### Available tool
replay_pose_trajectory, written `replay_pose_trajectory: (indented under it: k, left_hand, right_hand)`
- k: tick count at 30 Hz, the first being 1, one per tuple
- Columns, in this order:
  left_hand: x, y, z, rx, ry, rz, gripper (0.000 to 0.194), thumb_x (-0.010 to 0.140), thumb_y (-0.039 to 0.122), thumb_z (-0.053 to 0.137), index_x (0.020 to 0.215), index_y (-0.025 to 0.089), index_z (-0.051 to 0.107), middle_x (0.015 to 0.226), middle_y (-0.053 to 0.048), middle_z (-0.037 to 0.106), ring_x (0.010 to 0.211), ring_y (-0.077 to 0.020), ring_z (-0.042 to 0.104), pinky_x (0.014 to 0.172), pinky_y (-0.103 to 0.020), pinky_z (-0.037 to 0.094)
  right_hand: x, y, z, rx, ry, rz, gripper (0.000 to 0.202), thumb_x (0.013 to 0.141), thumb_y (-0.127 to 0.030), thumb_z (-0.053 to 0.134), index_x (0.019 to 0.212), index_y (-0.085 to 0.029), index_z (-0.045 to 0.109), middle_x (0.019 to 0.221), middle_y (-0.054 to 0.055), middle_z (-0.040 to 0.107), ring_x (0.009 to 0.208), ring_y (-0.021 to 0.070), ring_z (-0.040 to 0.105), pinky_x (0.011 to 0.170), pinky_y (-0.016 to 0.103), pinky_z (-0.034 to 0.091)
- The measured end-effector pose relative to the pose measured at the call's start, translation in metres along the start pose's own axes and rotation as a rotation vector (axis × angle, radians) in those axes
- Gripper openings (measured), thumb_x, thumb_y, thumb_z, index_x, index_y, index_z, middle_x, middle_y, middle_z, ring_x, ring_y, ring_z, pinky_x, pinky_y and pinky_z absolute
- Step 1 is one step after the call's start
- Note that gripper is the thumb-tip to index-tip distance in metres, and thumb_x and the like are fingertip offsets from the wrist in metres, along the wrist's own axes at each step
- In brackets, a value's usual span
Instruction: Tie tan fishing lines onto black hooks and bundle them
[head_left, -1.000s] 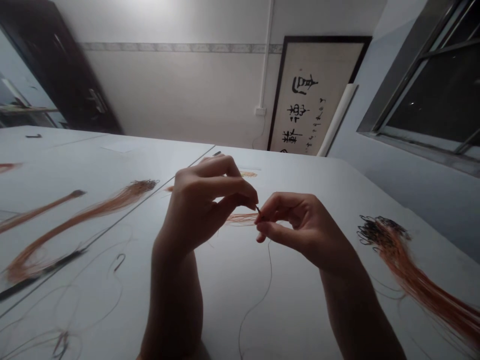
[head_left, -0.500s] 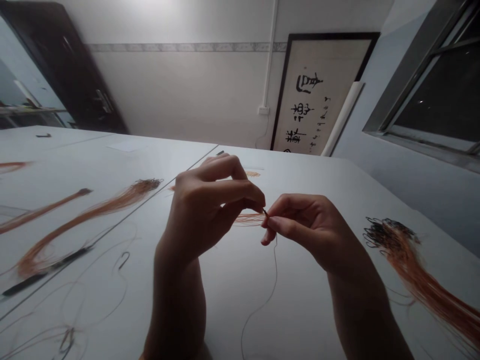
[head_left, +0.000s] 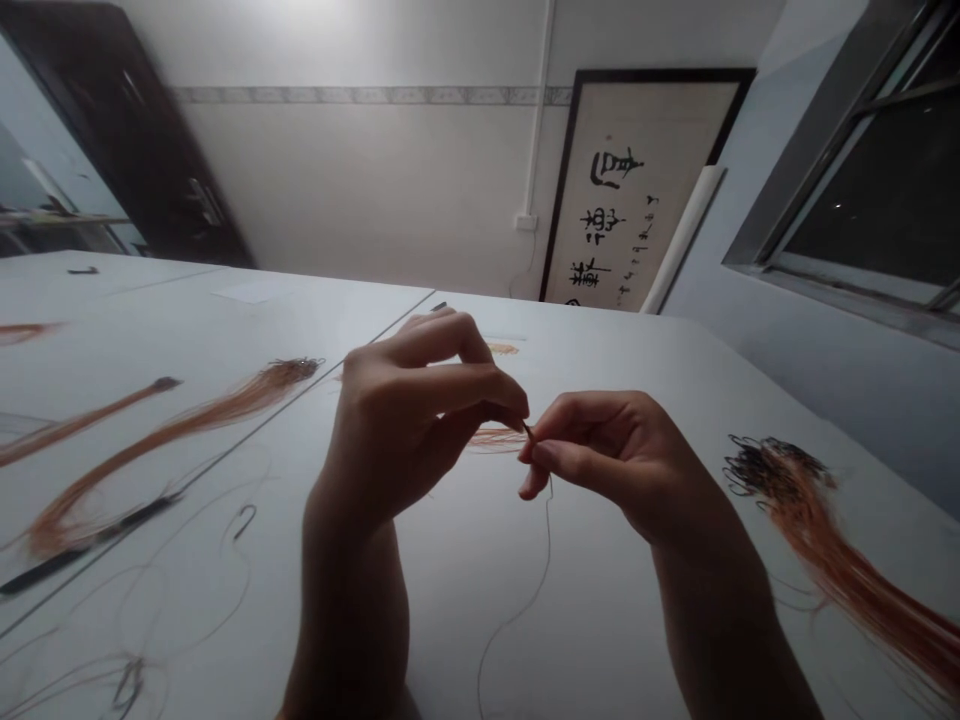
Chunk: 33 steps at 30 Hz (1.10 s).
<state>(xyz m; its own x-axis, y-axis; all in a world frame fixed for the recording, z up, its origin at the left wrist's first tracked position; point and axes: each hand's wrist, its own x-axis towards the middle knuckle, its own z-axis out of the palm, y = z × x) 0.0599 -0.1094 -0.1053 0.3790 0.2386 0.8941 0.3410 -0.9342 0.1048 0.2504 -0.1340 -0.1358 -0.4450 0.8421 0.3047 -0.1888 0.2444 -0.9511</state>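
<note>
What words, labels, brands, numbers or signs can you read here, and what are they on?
Framed wall hanging: large dark brush characters, too unclear to quote with certainty; the smaller column is too small and blurred to read.
Orange strand bundle at right: no readable text.
No other lettering, brand or number shows.
</note>
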Motion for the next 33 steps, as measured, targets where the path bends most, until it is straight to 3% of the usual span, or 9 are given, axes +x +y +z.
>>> replay_pose_trajectory:
  k: [12,21,27,33]
  left_hand:
    - [0.0,0.0,0.001,0.005,0.005,-0.03,0.013,0.078,0.013,0.076,0.067,0.02,0.073,0.065,0.0,0.056,0.062,-0.011,0.055,0.057,-0.027,0.041]
    - [0.0,0.002,0.0,-0.024,0.023,-0.006,0.012,0.079,0.014,0.077,0.069,0.019,0.073,0.064,-0.001,0.054,0.062,-0.0114,0.05,0.058,-0.031,0.042]
    - [0.001,0.003,0.001,0.033,0.07,0.028,0.013,0.079,0.01,0.075,0.069,0.019,0.073,0.065,-0.001,0.052,0.063,-0.011,0.05,0.059,-0.032,0.041]
    - [0.001,0.002,0.001,0.043,0.063,0.005,0.012,0.078,0.014,0.078,0.069,0.02,0.072,0.066,0.0,0.054,0.064,-0.0112,0.054,0.058,-0.03,0.044]
  right_hand:
    - [0.001,-0.001,0.0,0.024,0.002,-0.012,0.004,0.084,-0.017,0.072,0.085,-0.014,0.074,0.073,0.005,0.072,0.071,0.0142,0.066,0.069,0.027,0.052]
    - [0.001,-0.001,0.001,0.018,0.034,0.003,0.005,0.085,-0.019,0.071,0.082,-0.015,0.073,0.07,0.003,0.071,0.069,0.015,0.066,0.072,0.03,0.053]
    - [0.006,0.014,0.002,0.092,0.08,-0.123,0.006,0.084,-0.019,0.071,0.079,-0.017,0.073,0.064,0.0,0.069,0.061,0.0137,0.065,0.064,0.028,0.053]
    - [0.005,0.012,0.002,0.069,0.078,-0.135,0.006,0.086,-0.021,0.072,0.083,-0.018,0.075,0.069,0.002,0.072,0.066,0.0134,0.068,0.066,0.026,0.055]
